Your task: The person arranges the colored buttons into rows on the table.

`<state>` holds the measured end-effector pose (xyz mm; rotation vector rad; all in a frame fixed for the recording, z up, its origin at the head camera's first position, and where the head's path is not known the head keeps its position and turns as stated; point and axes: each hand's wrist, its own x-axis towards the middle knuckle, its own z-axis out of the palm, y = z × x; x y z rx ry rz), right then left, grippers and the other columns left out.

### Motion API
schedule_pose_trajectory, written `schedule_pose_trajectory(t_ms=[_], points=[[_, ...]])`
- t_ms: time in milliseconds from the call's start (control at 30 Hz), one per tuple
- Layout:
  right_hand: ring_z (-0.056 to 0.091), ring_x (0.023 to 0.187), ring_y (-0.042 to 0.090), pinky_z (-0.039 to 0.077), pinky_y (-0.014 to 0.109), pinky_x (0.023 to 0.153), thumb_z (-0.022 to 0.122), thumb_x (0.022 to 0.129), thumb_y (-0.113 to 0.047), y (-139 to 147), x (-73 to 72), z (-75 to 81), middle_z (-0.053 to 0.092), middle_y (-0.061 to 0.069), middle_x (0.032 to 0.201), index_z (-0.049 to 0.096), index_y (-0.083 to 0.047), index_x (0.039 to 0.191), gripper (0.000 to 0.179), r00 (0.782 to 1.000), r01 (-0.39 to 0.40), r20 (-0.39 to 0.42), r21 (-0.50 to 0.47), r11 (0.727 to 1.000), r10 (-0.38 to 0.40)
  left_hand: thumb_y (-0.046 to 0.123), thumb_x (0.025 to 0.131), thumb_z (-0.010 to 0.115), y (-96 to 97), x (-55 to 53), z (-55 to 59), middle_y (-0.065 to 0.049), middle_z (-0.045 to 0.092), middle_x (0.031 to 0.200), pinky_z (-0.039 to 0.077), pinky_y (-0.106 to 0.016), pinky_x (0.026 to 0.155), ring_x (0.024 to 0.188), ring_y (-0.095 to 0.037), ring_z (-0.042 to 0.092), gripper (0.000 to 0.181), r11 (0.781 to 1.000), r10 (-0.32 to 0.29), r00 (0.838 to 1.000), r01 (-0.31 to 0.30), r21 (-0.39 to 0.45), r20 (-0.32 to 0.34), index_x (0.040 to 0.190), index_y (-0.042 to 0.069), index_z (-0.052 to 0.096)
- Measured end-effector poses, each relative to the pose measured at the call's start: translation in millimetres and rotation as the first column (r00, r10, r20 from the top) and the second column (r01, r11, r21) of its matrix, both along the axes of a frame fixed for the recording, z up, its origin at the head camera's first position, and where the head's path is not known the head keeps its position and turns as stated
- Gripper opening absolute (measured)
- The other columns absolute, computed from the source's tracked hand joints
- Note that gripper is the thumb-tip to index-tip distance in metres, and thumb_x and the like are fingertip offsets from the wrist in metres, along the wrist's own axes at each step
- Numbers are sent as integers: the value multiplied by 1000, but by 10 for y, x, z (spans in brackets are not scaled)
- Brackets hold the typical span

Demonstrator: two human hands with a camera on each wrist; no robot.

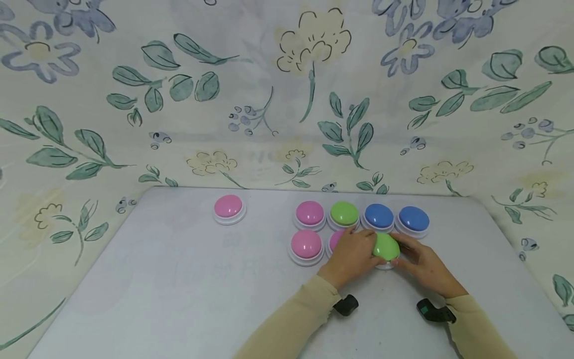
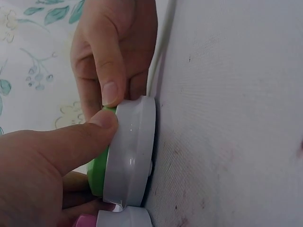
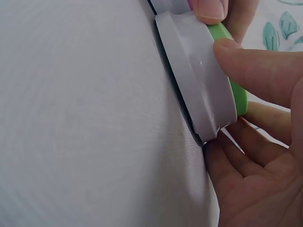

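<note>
A green push button (image 1: 386,247) with a domed top and white round base stands at the right end of the front row. From its left side my left hand (image 1: 352,257) grips it, the thumb at the near edge. My right hand (image 1: 426,267) holds the same button from the right, thumb in front and fingers curved behind. In the left wrist view the white base (image 2: 130,151) rests on or just above the table; I cannot tell which. Beside it, touching or nearly so, is a pink button (image 1: 335,241), partly hidden by my left hand.
Behind stands a row with a pink button (image 1: 310,213), a green button (image 1: 344,214) and two blue buttons (image 1: 379,216). Another pink button (image 1: 306,245) begins the front row. A lone pink button (image 1: 228,207) sits farther left on the white table (image 1: 179,289). Floral cloth (image 1: 269,99) surrounds the table.
</note>
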<state>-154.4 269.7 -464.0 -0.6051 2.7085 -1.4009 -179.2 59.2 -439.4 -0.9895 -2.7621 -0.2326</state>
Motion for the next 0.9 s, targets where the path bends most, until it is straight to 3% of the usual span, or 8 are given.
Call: schedule_pose_trajectory(t_ms=[167,400,467,700,800,900], points=[[44,135,43,32,5,104,72,94,-13,14,-7,-16,45,22,151,43,2,149,64,1000,-17,-14,-25,1000,16,53,91,69,-17,-3,13,2,68,126,36,-41,117,119,-9,61,54,1000,0,1000,0,0,12,124,11,68],[42,135,-1,33,7,107,74,93,-15,45,-16,-44,43,22,153,41,3,150,68,1000,-24,-2,-56,998,23,53,90,70,-48,-12,33,2,65,133,34,-40,118,125,-9,57,58,1000,1,998,-1,6,56,130,12,65],[44,135,3,33,7,106,73,93,-14,40,-8,-34,43,23,152,41,4,149,68,1000,-18,2,-62,998,18,52,91,69,-65,-19,52,2,63,136,32,-41,119,129,-10,55,59,1000,3,996,-5,22,90,133,12,64],[43,134,49,34,5,103,73,93,-11,-5,25,36,42,26,151,41,6,148,66,1000,18,-15,-67,998,-19,52,92,68,-161,-32,193,3,63,137,36,-44,117,132,-10,53,59,999,3,992,-8,40,122,137,13,63],[41,136,49,33,4,102,73,92,-9,-30,31,69,40,26,153,40,6,149,68,998,42,-38,-51,998,-44,51,93,67,-203,-32,264,2,60,141,35,-43,117,136,-11,49,61,998,7,989,-15,53,149,141,13,60],[42,141,22,32,4,104,73,91,-6,-53,45,103,39,26,154,41,5,149,67,994,61,-83,-56,997,-66,49,94,67,-237,-28,320,2,59,143,33,-42,118,137,-12,48,62,996,7,984,-23,86,180,142,13,58]])
